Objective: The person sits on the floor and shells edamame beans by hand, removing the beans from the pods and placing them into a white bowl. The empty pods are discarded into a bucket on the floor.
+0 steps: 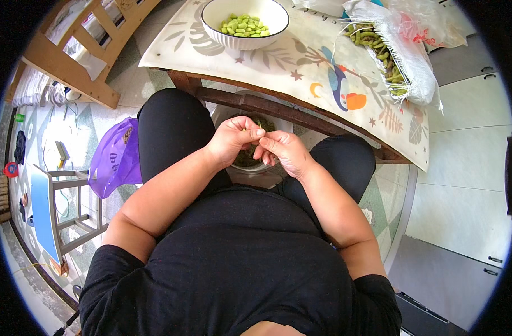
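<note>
My left hand point(235, 138) and my right hand point(285, 150) meet fingertip to fingertip above a light basin point(256, 169) of green pods or husks, between my knees. A small green-yellow bit, probably a soybean pod point(261, 125), shows at the pinched fingers of my left hand; the fingers hide most of it. My right thumb and forefinger are pinched beside it, and what they grip cannot be seen. On the table, a white ribbed bowl point(247, 41) with a dark rim holds shelled green beans point(244, 26). A white woven sack point(411, 63) with unshelled pods point(375, 40) lies at the table's right.
The low table point(277, 63) has a printed cover and a dark wooden frame over the basin's far side. A purple plastic bag point(117, 157) hangs beside my left leg, near a blue-topped stool point(45, 210) lying on its side. Cabinets point(462, 155) stand at right, wooden furniture point(71, 54) upper left.
</note>
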The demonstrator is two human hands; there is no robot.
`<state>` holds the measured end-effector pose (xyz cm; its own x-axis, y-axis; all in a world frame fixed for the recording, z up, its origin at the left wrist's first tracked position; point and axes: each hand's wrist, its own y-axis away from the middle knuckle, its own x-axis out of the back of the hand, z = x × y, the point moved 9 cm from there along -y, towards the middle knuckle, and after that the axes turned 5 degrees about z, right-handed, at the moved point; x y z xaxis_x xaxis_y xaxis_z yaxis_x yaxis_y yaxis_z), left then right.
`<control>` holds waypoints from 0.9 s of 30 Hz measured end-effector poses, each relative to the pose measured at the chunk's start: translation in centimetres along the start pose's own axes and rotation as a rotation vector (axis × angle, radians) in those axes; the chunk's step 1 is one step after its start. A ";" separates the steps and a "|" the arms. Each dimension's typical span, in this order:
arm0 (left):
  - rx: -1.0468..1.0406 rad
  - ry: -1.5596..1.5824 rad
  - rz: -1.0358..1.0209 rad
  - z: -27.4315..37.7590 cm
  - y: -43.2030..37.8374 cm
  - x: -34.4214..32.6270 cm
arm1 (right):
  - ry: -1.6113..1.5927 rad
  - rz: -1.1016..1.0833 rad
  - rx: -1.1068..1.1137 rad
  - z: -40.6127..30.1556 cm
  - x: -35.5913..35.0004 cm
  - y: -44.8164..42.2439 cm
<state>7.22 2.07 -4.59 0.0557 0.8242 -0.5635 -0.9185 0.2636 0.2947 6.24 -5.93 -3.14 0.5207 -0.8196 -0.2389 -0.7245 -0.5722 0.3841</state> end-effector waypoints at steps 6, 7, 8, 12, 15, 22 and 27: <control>-0.029 0.034 -0.009 0.1 0.1 -0.4 | -0.158 0.034 -0.025 0.9 0.2 -0.2; -0.018 0.049 -0.026 0.2 0.2 -0.6 | -0.185 0.047 -0.025 0.9 0.3 -0.2; -0.008 0.063 -0.043 0.1 0.2 -0.8 | -0.200 0.064 -0.016 0.9 0.4 -0.3; 0.080 0.149 -0.016 -1.0 -0.2 -0.2 | -0.104 0.144 0.076 0.3 0.9 -0.3; 0.186 0.253 -0.032 -1.4 0.2 -0.9 | 0.118 0.191 0.207 -0.4 1.3 -0.1; 0.362 0.509 -0.139 -3.6 0.0 -1.1 | 0.438 0.263 0.407 -1.5 1.1 0.0; 0.364 0.459 0.087 -4.5 0.1 -0.1 | 0.943 0.493 0.525 -2.8 1.2 0.3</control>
<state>5.39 -0.26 -8.00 -0.2636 0.5708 -0.7776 -0.7140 0.4266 0.5552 7.93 -6.96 -0.79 0.1014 -0.7373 0.6679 -0.9223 -0.3214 -0.2147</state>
